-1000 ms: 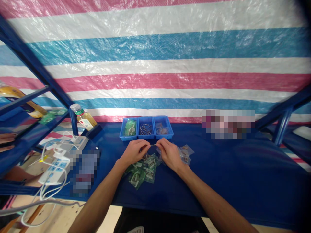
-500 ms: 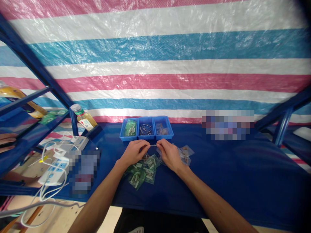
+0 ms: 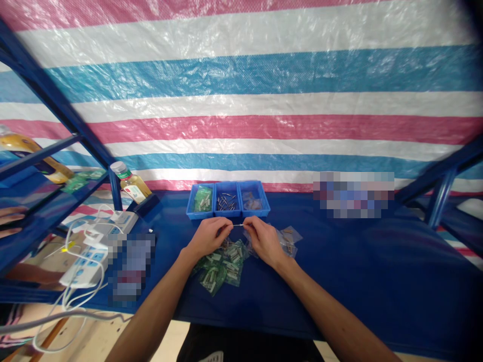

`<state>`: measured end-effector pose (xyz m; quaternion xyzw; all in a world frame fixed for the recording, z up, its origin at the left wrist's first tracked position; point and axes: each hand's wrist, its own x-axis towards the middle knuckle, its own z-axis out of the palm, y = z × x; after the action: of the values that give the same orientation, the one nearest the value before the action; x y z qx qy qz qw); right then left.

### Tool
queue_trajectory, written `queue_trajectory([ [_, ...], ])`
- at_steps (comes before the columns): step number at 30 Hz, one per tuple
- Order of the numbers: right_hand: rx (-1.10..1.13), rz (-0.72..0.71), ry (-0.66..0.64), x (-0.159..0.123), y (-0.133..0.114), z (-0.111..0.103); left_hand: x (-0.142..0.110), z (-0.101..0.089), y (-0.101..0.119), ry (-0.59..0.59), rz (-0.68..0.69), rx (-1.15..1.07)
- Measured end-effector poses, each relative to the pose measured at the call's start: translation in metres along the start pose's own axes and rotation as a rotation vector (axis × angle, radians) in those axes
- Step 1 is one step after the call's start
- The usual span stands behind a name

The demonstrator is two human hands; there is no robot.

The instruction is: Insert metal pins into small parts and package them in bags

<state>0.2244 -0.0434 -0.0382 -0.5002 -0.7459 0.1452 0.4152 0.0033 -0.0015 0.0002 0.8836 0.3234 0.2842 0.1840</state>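
A thin metal pin (image 3: 237, 225) spans the small gap between my left hand (image 3: 208, 237) and my right hand (image 3: 263, 240), and the fingertips of both hands pinch it. Just below my hands lies a heap of small green-tinted plastic bags (image 3: 222, 269) holding metal parts. Clear bags with small parts (image 3: 289, 240) lie beside my right hand. Behind my hands stand several joined blue bins: the left bin (image 3: 199, 202) holds a green bag, the middle bin (image 3: 227, 199) loose metal pins, and the right bin (image 3: 255, 199) a clear bag.
A white power strip (image 3: 83, 269) with tangled cables and a bottle of yellow liquid (image 3: 134, 187) stand left of a blurred patch on the blue table cover (image 3: 358, 271). Blue shelf uprights frame both sides. Another person's hand (image 3: 9, 215) shows at the far left.
My hands have stayed almost in place with the pin between them. The view has shifted only slightly.
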Motion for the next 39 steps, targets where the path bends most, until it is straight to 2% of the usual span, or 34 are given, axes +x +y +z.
queue_trajectory([
  [20,-0.047,0.018,-0.022,-0.003,-0.002,0.003,-0.001,0.002,0.000,-0.010,-0.001,-0.009],
  [39,-0.026,-0.028,-0.031,-0.002,-0.010,0.003,-0.001,0.012,0.006,-0.086,0.159,0.119],
])
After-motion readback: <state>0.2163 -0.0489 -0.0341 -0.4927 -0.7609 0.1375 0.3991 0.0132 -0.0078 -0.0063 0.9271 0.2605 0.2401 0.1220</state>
